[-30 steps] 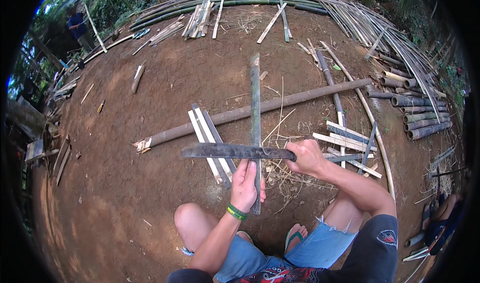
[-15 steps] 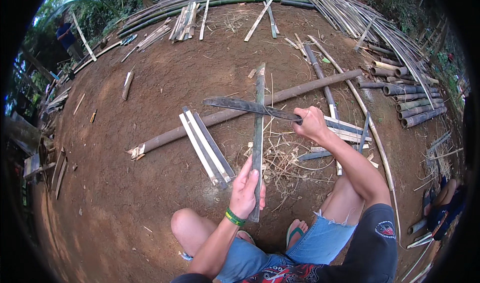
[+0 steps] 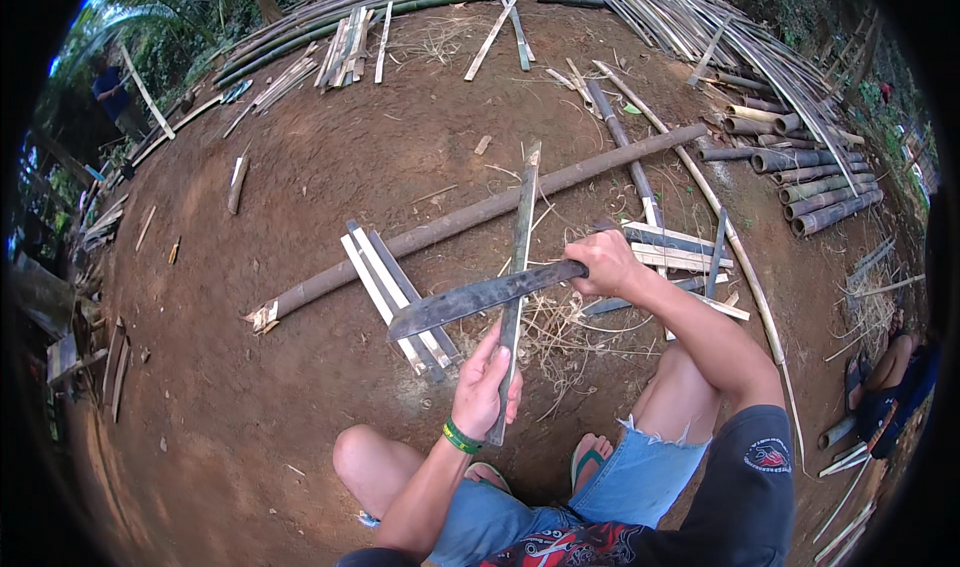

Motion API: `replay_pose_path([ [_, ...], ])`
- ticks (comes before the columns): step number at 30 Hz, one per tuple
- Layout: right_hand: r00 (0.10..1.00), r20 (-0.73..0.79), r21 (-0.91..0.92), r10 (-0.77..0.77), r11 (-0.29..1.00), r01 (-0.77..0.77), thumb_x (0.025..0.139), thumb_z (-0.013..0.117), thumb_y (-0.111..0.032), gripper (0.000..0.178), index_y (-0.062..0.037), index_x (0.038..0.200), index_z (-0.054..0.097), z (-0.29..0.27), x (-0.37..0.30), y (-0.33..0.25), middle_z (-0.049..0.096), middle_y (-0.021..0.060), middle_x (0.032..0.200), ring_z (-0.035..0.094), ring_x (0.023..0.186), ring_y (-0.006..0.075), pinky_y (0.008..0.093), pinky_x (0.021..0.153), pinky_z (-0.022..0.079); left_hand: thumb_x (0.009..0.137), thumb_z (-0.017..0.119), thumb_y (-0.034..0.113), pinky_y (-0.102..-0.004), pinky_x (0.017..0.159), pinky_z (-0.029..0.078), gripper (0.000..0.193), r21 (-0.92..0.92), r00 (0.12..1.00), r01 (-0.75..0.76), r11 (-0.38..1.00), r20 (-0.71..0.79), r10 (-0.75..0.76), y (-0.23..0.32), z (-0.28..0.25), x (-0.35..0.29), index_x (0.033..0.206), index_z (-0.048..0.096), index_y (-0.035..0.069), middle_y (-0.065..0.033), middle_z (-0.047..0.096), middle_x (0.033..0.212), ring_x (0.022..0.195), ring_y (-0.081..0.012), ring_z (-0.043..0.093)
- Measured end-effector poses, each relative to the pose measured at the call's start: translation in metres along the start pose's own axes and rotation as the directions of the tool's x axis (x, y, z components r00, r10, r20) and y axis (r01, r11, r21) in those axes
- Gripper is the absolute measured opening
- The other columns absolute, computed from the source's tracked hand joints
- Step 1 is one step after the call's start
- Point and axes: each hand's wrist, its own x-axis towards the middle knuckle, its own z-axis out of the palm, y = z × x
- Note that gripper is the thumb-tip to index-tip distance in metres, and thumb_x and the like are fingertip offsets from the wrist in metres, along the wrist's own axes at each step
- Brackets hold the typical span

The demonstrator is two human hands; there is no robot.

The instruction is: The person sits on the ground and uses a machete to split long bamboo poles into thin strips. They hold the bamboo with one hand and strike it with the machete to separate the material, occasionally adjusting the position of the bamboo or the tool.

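Observation:
My left hand (image 3: 484, 391) is closed round the lower part of a split bamboo strip (image 3: 523, 229), which stands tilted up and away from me. In my right hand (image 3: 606, 263) is the handle of a machete (image 3: 470, 300). Its long dark blade points left and crosses the strip just above my left fingers; whether the edge bites into the strip I cannot tell. Under the strip's far part lies a brown bamboo pole (image 3: 430, 235) on the ground. Left of my left hand, several split strips (image 3: 390, 289) lie side by side, pale and dark faces showing.
Curly shavings (image 3: 565, 342) litter the ground beyond my feet. More split strips (image 3: 685, 257) lie to the right, by a long thin pole (image 3: 735, 237). Cut bamboo tubes (image 3: 835, 207) are stacked farther right. One person (image 3: 112, 95) stands far left; another person (image 3: 895, 397) sits at right.
The machete has come down along the strip toward me, from above the left hand to just over its fingers. My right hand moved slightly left and nearer. The view has shifted a little.

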Motion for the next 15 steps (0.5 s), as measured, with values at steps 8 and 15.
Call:
replay_pose_path([
  [8,0.829,-0.049,0.082,0.557,0.829,-0.553,0.076,0.066,-0.028,0.034,0.0005,0.093,0.073,-0.002,0.005,0.039,0.068,0.0271,0.078,0.068,0.080,0.0438,0.0478,0.081,0.055,0.108,0.044,0.028,-0.0226,0.037,0.040,0.050,0.108,0.998,0.058,0.992,-0.022,-0.056,-0.013,0.002,0.008,0.154,0.029,0.014,-0.0025,0.052,0.066,0.043,-0.0091,0.048],
  [15,0.763,0.166,0.352,0.625,0.685,-0.638,0.078,0.065,-0.026,0.031,0.0047,0.084,0.070,-0.018,0.000,0.018,0.065,0.0197,0.066,0.063,0.063,0.0269,0.0399,0.065,0.049,0.108,0.044,0.028,-0.0251,0.047,0.050,0.024,-0.092,0.975,0.182,0.979,-0.113,-0.192,-0.023,-0.006,0.015,0.121,0.048,0.009,-0.0053,0.060,0.076,0.054,-0.0132,0.059],
])
